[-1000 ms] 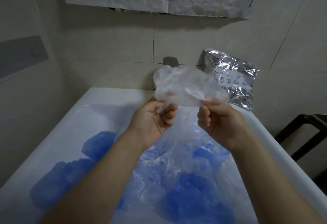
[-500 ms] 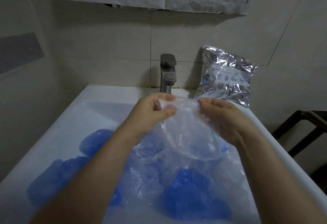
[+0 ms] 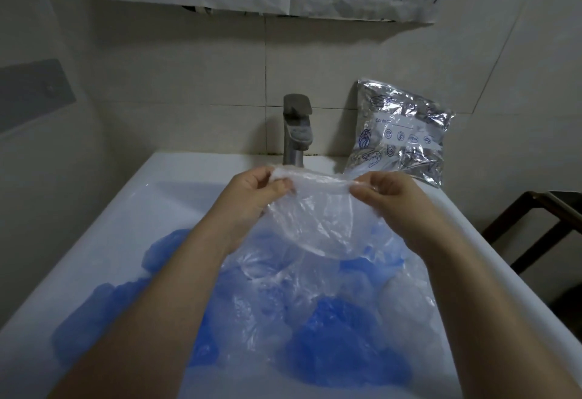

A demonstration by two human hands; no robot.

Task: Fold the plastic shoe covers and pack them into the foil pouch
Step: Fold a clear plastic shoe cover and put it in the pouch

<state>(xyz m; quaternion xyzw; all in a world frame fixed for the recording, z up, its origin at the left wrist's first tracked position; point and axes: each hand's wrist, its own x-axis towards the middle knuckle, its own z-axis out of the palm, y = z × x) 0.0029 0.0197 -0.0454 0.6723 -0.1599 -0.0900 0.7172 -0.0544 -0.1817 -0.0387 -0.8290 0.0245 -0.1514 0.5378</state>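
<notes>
Over the sink [image 3: 132, 197] | left hand [image 3: 252, 197], right hand [image 3: 387, 197]: fingers pinching clear shoe cover [image 3: 318, 209] edge | foil pouch [image 3: 403, 134] against wall

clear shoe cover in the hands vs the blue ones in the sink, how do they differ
The clear shoe cover is see-through and colourless; the blue shoe covers are tinted blue. The clear one is held up, stretched by its top edge between the left hand and the right hand; the blue ones lie loose and crumpled in the white sink, untouched. Both are thin crinkled plastic, and neither is in the foil pouch.
</notes>
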